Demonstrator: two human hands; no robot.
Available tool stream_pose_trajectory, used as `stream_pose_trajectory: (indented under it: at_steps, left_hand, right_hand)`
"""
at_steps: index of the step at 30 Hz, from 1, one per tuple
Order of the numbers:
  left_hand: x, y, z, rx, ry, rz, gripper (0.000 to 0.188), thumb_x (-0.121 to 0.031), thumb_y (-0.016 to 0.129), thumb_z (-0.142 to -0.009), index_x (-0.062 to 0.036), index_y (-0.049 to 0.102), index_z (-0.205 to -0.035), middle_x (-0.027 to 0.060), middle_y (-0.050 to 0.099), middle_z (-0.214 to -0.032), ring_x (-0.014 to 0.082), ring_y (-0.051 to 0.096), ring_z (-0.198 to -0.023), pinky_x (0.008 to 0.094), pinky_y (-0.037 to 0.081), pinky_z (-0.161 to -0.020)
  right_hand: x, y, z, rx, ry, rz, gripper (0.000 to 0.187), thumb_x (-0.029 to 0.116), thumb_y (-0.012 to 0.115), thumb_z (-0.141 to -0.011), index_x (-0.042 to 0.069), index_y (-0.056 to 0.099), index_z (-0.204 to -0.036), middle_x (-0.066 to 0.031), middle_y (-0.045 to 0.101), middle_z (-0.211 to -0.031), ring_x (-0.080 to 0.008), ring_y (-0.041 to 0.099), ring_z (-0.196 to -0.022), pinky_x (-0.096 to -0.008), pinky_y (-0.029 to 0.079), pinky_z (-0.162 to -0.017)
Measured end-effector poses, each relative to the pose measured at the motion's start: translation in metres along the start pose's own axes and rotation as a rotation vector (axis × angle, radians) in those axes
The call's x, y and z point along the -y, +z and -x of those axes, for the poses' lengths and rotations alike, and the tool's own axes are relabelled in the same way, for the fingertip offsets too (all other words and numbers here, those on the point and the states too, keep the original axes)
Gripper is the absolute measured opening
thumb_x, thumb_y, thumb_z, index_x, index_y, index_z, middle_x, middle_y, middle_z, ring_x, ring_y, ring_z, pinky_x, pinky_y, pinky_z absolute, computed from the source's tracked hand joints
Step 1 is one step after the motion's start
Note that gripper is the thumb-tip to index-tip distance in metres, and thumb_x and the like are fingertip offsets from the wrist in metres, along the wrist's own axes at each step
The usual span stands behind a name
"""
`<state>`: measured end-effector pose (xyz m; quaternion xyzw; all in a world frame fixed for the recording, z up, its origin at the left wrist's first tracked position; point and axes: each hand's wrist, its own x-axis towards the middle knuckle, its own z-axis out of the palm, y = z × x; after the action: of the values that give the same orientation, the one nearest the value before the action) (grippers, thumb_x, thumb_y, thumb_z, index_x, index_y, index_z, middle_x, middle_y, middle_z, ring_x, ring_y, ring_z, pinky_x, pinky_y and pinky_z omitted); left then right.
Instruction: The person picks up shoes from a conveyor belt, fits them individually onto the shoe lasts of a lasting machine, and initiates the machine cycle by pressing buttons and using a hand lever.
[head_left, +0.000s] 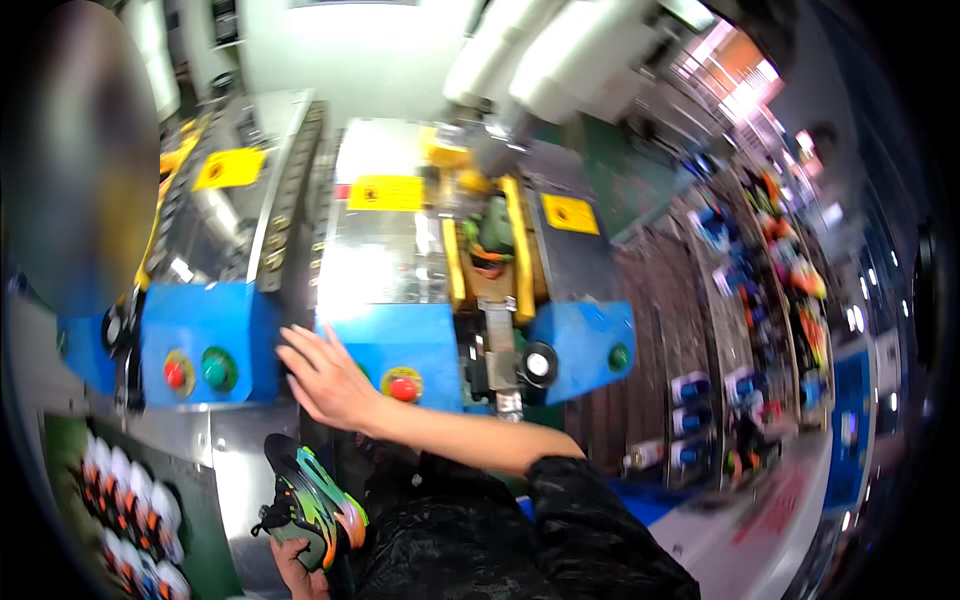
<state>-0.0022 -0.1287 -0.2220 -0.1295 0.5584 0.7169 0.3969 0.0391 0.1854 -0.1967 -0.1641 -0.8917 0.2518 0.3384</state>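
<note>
In my left hand point(298, 568), low in front of me, is a dark sneaker point(312, 505) with bright green and orange parts; the fingers grip it at one end. My right arm reaches across to the left. At its end my right hand point(335, 385) has its fingers spread and holds nothing. It lies over the left edge of the middle machine's blue front panel point(415, 345), left of a red button point(402, 388); whether it touches the panel I cannot tell. Another dark green and orange shoe point(490, 235) sits in the machine's slot between yellow side guards point(524, 250).
A second machine with a blue front point(205, 330) and red and green buttons stands at left. Several white and orange shoes point(130, 490) line a green surface at lower left. Racks of colourful shoes point(770, 270) stand on the right, beside a dark slatted surface point(660, 330).
</note>
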Motion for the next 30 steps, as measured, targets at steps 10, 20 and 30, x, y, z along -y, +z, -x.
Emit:
stream_pose_trajectory:
  at_steps: [10, 20, 30]
  left_hand:
    - [0.009, -0.076, 0.079, -0.492, 0.303, 0.051, 0.069, 0.005, 0.064, -0.062, -0.0064, 0.046, -0.128, 0.0075, 0.056, -0.106, 0.0205, 0.059, -0.097, 0.0354, 0.052, -0.084]
    - [0.058, -0.232, 0.114, -0.975, 0.675, -0.841, 0.077, -0.008, 0.069, -0.078, 0.0034, 0.033, -0.145, 0.0226, 0.042, -0.142, 0.0347, 0.040, -0.134, 0.0425, 0.030, -0.113]
    - [0.090, -0.468, 0.146, -0.878, 0.288, -0.134, 0.053, -0.002, 0.063, -0.075, -0.0013, 0.047, -0.126, 0.0104, 0.058, -0.111, 0.0223, 0.059, -0.102, 0.0368, 0.049, -0.091]
  right_hand:
    - [0.123, 0.072, 0.205, 0.597, 0.563, -0.852, 0.012, 0.002, 0.061, -0.090, 0.002, 0.069, -0.099, -0.0091, 0.071, -0.090, -0.0152, 0.067, -0.079, -0.0270, 0.052, -0.070]
    - [0.159, 0.143, 0.170, 0.890, 0.755, -0.958, 0.085, 0.009, 0.069, -0.081, 0.004, 0.021, -0.152, -0.0174, 0.026, -0.154, -0.0332, 0.023, -0.145, -0.0499, 0.023, -0.115]
    - [0.330, 0.289, 0.167, 0.905, 0.822, -0.678, 0.069, -0.004, 0.059, -0.068, -0.001, 0.040, -0.135, -0.0153, 0.057, -0.114, -0.0246, 0.057, -0.105, -0.0357, 0.049, -0.091]
